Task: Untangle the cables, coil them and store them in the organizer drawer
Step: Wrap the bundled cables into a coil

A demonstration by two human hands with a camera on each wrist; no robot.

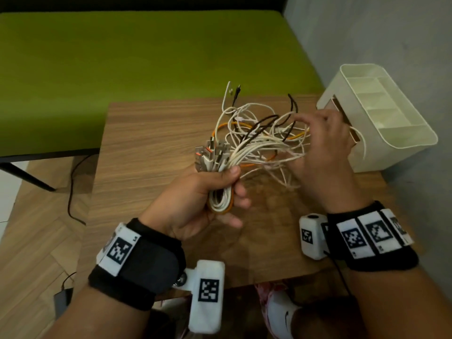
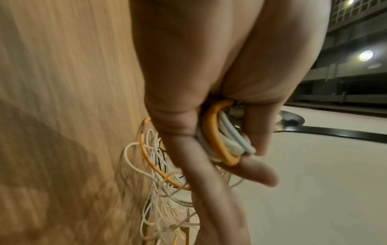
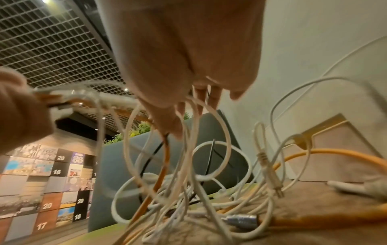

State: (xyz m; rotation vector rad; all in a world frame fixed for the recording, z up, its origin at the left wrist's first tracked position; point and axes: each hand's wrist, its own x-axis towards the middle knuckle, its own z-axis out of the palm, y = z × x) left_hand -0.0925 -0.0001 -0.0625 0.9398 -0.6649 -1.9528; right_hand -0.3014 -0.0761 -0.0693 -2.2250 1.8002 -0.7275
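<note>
A tangle of white, orange and black cables (image 1: 256, 138) hangs just above the wooden table (image 1: 146, 148). My left hand (image 1: 234, 184) grips several plug ends together with a small coil of white and orange cable (image 2: 220, 142); the plugs stick out above the fist. My right hand (image 1: 305, 123) is at the right side of the tangle, its fingers (image 3: 199, 102) threaded through the loops (image 3: 188, 182) and pinching strands. A white organizer (image 1: 391, 157) stands at the table's right edge; one white cable runs to its side opening (image 1: 342, 111).
A green surface (image 1: 122, 69) lies behind the table and a grey wall (image 1: 391, 33) on the right. A black cord (image 1: 71, 192) and a dark adapter (image 1: 61, 299) lie on the wood floor at left. Bare table surface lies left of my hands.
</note>
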